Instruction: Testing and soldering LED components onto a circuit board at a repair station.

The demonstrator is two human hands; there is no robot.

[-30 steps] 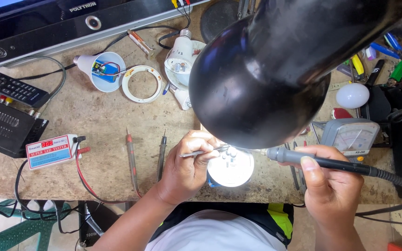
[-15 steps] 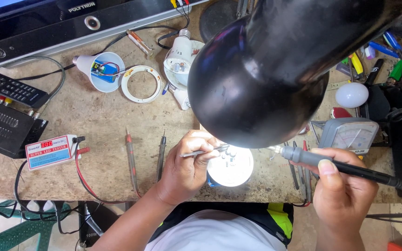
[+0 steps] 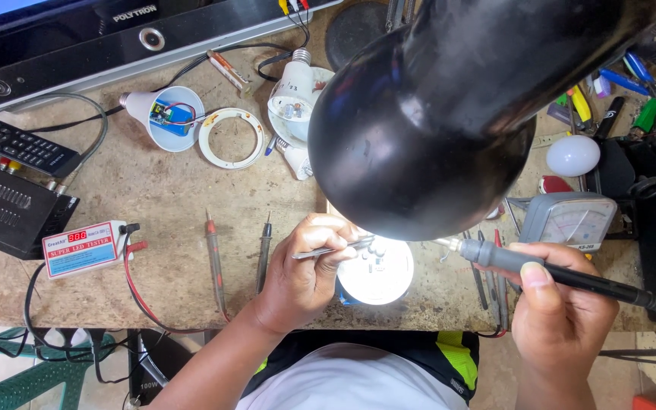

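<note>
The right hand [image 3: 563, 311] has pulled the soldering iron [image 3: 548, 267] back toward 3 o'clock, off the round light board [image 3: 377, 273]. The left hand [image 3: 305, 269] still pinches tweezers [image 3: 333, 249] over it, at 6 o'clock under the black lamp [image 3: 427, 129].

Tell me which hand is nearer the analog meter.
Right. The right hand, holding the soldering iron, sits just below the analog meter; the left hand is well to its left.
</note>
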